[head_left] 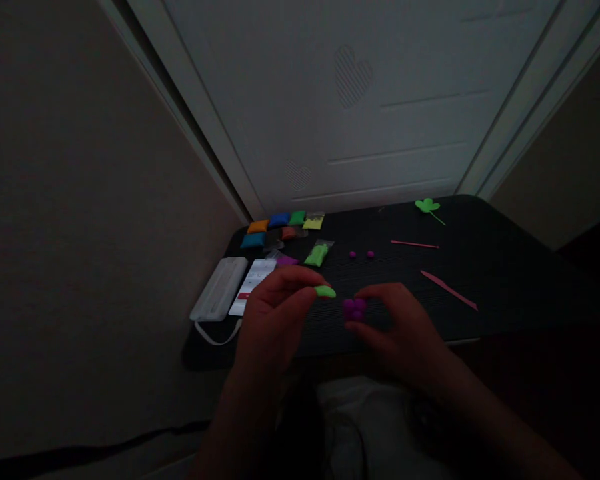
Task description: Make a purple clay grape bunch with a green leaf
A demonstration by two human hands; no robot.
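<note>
Between thumb and fingers, my left hand (285, 307) pinches a small light-green clay piece (325, 292) whose rounded tip points right. My right hand (395, 313) grips a cluster of purple clay balls (355, 308) by its top and bottom. A narrow gap separates the green piece from the cluster. Both hands are above the front part of the dark table. Beyond them on the table lie two loose purple balls, one on the left (353, 255) and one on the right (371, 255). An opened packet of light-green clay (319, 254) rests behind my left hand.
Several coloured clay packets (279, 219) lie at the table's back left. A white phone-like screen (253, 287) and a pale case with a strap (220, 289) are at left. To the right are a thin pink tool (415, 244), a pink knife (449, 289) and a green clover shape (427, 205).
</note>
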